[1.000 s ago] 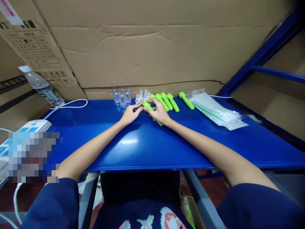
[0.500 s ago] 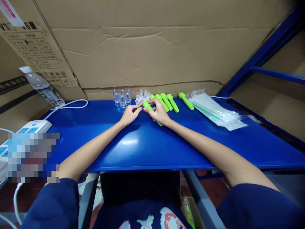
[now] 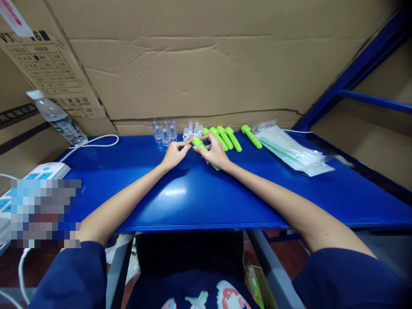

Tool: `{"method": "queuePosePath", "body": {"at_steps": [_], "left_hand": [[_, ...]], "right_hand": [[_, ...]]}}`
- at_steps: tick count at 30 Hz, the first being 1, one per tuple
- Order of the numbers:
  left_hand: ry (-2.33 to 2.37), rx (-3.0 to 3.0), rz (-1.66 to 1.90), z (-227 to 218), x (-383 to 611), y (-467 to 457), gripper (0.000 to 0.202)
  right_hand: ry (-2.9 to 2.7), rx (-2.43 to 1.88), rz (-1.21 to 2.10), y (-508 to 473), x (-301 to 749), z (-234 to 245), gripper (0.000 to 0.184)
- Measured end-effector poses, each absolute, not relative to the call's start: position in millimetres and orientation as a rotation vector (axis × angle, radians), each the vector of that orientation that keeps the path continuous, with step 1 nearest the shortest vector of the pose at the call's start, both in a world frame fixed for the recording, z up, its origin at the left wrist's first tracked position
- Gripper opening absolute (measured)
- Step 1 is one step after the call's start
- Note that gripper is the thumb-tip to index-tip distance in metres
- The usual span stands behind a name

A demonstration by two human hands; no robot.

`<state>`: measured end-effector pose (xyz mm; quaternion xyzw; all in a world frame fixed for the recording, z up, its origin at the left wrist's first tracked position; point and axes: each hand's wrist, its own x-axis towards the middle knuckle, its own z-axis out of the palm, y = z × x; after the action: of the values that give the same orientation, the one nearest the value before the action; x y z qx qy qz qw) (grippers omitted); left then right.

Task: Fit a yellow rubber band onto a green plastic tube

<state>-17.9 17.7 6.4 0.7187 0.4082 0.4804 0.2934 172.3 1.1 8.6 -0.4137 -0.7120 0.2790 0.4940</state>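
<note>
My right hand [image 3: 216, 152] is wrapped round a lime-green flashlight-shaped handle [image 3: 203, 146], which slants with its wider head up and to the left. The thumb and forefinger of my left hand [image 3: 175, 154] close on the edge of that head; whether a small part lies between them is hidden. Just behind the hands stand several small clear-and-white pieces with red dots [image 3: 190, 132]. Several matching lime-green handles [image 3: 232, 139] lie side by side beyond my right hand, and one more green handle [image 3: 251, 136] lies apart to the right.
Several clear plastic domed caps [image 3: 165, 134] stand at the back of the blue table [image 3: 206, 197]. A plastic bag of flat pale items [image 3: 289, 148] lies right. On the left are a power strip [image 3: 53, 171], a white cable and a leaning water bottle [image 3: 61, 120]. Cardboard walls the back.
</note>
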Motion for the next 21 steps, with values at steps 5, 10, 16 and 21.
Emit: {"method": "queuePosePath", "body": {"at_steps": [5,10,16,21], "left_hand": [[1.094,1.944,1.273,7.4,-17.7,17.7,0.036],[1.108,1.935,1.269,7.2,-17.8,17.5,0.033],[1.132,1.940,1.257,9.4,-18.4,17.1,0.030],[1.139,1.937,1.263,12.8,-18.8,15.9,0.028]], "right_hand": [[-1.734,-0.965,0.675,1.6,171.9,8.8,0.055],[-1.735,-1.003,0.667,4.8,173.9,6.2,0.056],[-1.727,-1.018,0.708,4.5,173.7,6.5,0.060],[-1.717,-1.005,0.719,2.9,172.2,8.4,0.059]]}}
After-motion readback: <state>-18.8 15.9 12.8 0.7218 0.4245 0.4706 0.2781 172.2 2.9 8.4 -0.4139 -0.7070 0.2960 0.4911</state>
